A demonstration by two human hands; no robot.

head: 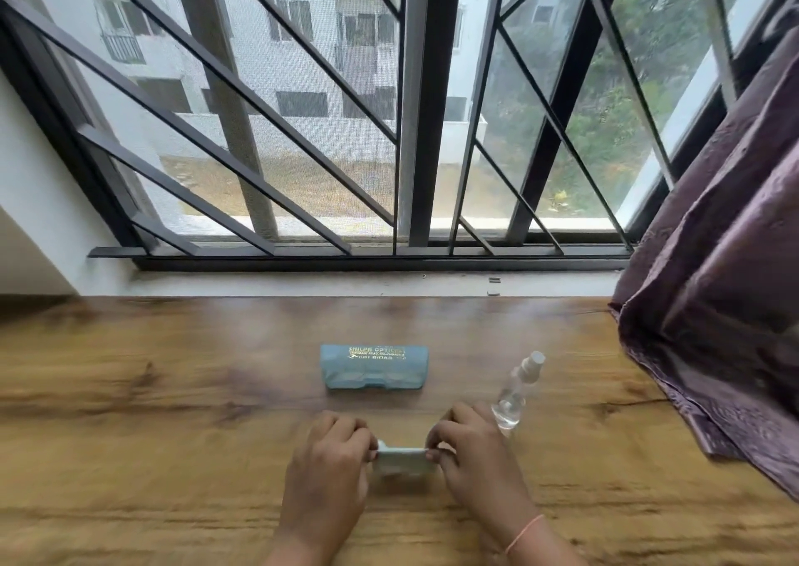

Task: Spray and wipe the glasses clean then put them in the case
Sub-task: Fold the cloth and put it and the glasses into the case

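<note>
A light blue glasses case (374, 367) with gold lettering lies shut on the wooden table (173, 392), straight ahead. A clear spray bottle (517, 391) with a white cap stands to its right. Close to me, my left hand (333, 457) and my right hand (469, 449) each pinch one end of a small folded pale blue cloth (402, 461) held between them just above the table. No glasses are visible in this view; the picture is blurred.
A purple curtain (717, 297) hangs at the right and drapes onto the table's right side. Behind the table run a white sill (346, 282) and a barred window (410, 133).
</note>
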